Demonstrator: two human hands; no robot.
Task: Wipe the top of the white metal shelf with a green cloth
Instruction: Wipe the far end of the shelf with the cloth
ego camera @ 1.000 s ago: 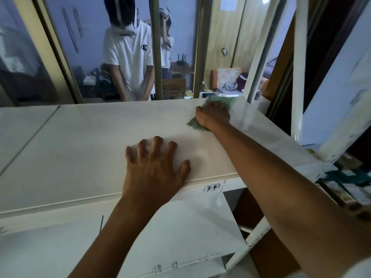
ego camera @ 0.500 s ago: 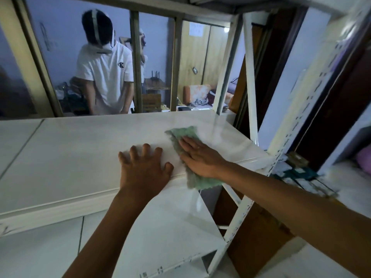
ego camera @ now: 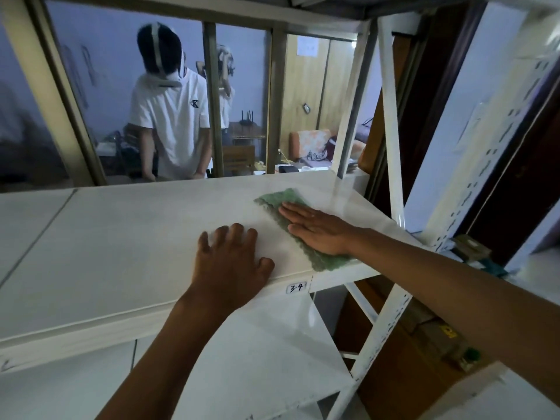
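Observation:
The white metal shelf top (ego camera: 127, 237) spans the view from the left edge to its right end. A green cloth (ego camera: 277, 201) lies flat near that right end, reaching from mid-depth to the front edge. My right hand (ego camera: 318, 230) presses flat on the cloth with straight fingers pointing left. My left hand (ego camera: 231, 259) rests palm down on the bare shelf top by the front edge, just left of the cloth, fingers spread. A small label reading 3-4 (ego camera: 296, 288) sits on the shelf's front rim.
White perforated uprights (ego camera: 391, 125) stand at the shelf's right end, with a lower shelf board (ego camera: 260, 353) beneath. Behind the shelf a window shows a person in a white T-shirt (ego camera: 172, 116). A dark door and boxes lie to the right.
My right hand slid the cloth from the far right corner toward the front edge, and now lies flat on it with straight fingers. The left hand stayed in place.

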